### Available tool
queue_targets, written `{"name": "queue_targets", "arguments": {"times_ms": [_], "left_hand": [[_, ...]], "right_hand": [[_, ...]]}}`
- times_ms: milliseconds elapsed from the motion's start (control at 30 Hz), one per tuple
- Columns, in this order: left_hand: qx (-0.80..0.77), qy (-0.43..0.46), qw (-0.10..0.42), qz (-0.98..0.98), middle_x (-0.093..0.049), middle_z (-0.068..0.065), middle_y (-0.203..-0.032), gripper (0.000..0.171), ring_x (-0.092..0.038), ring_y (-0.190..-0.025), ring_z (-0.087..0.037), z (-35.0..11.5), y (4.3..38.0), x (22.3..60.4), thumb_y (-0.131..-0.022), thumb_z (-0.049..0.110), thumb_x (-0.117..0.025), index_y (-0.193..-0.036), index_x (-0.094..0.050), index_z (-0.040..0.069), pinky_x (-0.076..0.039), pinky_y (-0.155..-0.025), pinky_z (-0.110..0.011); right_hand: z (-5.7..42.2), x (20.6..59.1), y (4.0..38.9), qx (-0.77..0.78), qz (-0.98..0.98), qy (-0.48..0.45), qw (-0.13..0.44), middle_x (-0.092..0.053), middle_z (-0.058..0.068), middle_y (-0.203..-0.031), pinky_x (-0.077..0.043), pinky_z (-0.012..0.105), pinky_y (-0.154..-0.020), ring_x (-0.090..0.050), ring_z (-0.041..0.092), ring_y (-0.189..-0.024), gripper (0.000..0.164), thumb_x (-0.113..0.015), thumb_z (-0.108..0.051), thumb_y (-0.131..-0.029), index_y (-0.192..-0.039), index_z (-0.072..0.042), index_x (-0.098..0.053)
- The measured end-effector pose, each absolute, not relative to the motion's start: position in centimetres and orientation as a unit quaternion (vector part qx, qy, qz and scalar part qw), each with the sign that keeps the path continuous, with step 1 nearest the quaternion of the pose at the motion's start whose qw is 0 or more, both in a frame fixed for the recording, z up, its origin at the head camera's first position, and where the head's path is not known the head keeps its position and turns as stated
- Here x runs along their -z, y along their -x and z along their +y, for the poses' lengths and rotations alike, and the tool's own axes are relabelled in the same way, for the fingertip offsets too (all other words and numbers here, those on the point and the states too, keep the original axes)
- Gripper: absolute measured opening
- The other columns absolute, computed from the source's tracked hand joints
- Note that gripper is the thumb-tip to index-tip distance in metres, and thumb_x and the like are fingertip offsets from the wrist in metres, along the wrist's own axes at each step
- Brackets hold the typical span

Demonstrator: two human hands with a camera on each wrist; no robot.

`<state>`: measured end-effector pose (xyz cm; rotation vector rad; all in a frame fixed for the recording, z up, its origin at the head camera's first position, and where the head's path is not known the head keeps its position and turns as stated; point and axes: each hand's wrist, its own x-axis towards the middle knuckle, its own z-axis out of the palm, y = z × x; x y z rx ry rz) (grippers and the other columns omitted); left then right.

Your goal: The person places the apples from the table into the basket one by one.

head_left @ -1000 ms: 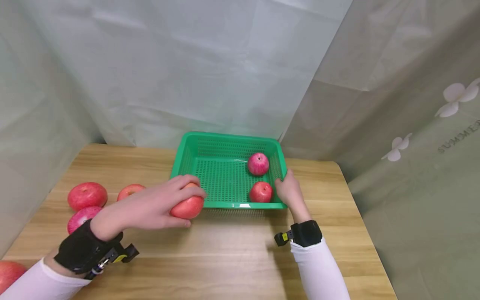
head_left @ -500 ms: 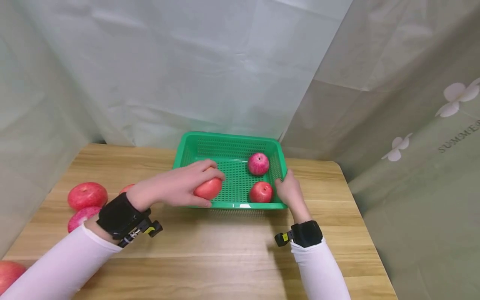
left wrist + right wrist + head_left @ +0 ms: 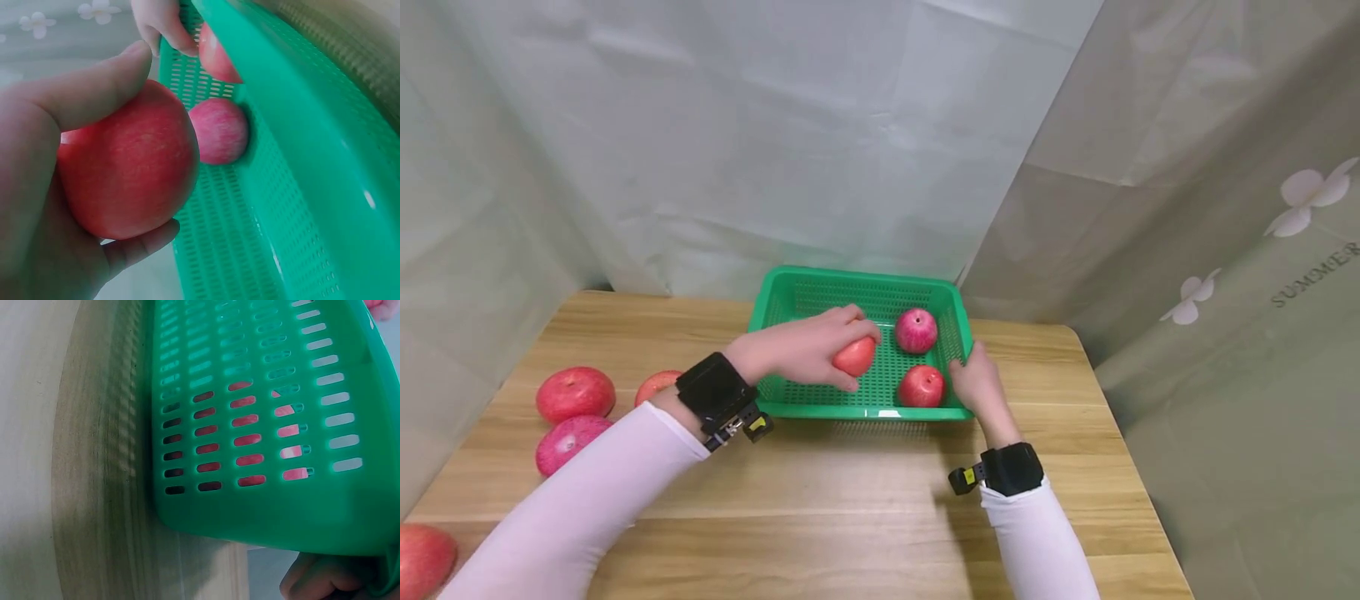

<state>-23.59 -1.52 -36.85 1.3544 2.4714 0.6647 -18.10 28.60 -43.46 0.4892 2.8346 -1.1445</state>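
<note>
Grey sheeting (image 3: 737, 150) | wooden table (image 3: 865, 533) | green basket (image 3: 820, 412) | left fingers (image 3: 150, 244) grip apple (image 3: 855, 358)

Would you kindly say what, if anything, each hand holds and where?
Left hand: a red apple, by opposite sides. Right hand: the green basket, by its right rim.

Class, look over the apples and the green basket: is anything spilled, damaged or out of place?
Nothing stands out. The green basket sits upright on the table, and no damage shows on the two apples inside, the apple in the left hand or the loose apples.
</note>
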Motion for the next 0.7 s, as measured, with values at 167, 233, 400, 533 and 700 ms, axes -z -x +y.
{"name": "queue_targets", "arguments": {"times_ms": [167, 233, 400, 533, 700], "left_hand": [[-0.212, -0.473, 0.132, 0.845, -0.051, -0.003, -0.134, 0.060, -0.054, -0.116, -0.021, -0.4, 24.6, 37.2, -0.085, 0.024, -0.090, -0.136, -0.061, 0.027, -0.057, -0.088, -0.039], [-0.202, -0.481, 0.131, 0.843, -0.052, -0.002, -0.131, 0.058, -0.054, -0.114, -0.020, -0.1, 24.9, 37.3, -0.082, 0.020, -0.089, -0.133, -0.062, 0.027, -0.056, -0.087, -0.038], [-0.186, -0.485, 0.136, 0.844, -0.053, 0.001, -0.126, 0.060, -0.055, -0.109, -0.018, 0.7, 25.4, 37.7, -0.077, 0.016, -0.088, -0.130, -0.063, 0.028, -0.056, -0.085, -0.036], [-0.171, -0.485, 0.141, 0.846, -0.053, 0.002, -0.125, 0.062, -0.055, -0.108, -0.016, 1.3, 25.8, 38.2, -0.076, 0.019, -0.088, -0.131, -0.062, 0.028, -0.056, -0.084, -0.033], [-0.161, -0.484, 0.145, 0.848, -0.054, 0.000, -0.121, 0.059, -0.056, -0.106, -0.018, 2.3, 26.2, 38.3, -0.075, 0.019, -0.087, -0.129, -0.062, 0.026, -0.056, -0.081, -0.033]], "right_hand": [[28.6, 43.5, 18.3, 0.370, 0.915, -0.157, 0.020, -0.057, 0.033, -0.136, -0.056, 0.057, -0.095, -0.062, 0.044, -0.121, 0.059, -0.050, -0.019, -0.110, -0.158, 0.008, -0.029], [28.6, 43.6, 18.4, 0.370, 0.916, -0.157, 0.020, -0.057, 0.033, -0.136, -0.056, 0.057, -0.094, -0.062, 0.044, -0.121, 0.059, -0.050, -0.019, -0.110, -0.158, 0.008, -0.028], [28.6, 43.9, 18.4, 0.370, 0.915, -0.157, 0.021, -0.058, 0.032, -0.133, -0.057, 0.056, -0.092, -0.063, 0.044, -0.119, 0.057, -0.049, -0.019, -0.110, -0.156, 0.008, -0.030], [28.6, 43.9, 18.4, 0.368, 0.916, -0.157, 0.020, -0.059, 0.032, -0.132, -0.057, 0.056, -0.091, -0.063, 0.043, -0.117, 0.057, -0.049, -0.020, -0.110, -0.157, 0.008, -0.030], [28.7, 43.8, 18.3, 0.369, 0.916, -0.156, 0.017, -0.059, 0.031, -0.131, -0.057, 0.054, -0.090, -0.063, 0.041, -0.114, 0.056, -0.048, -0.019, -0.110, -0.156, 0.008, -0.031]]}}
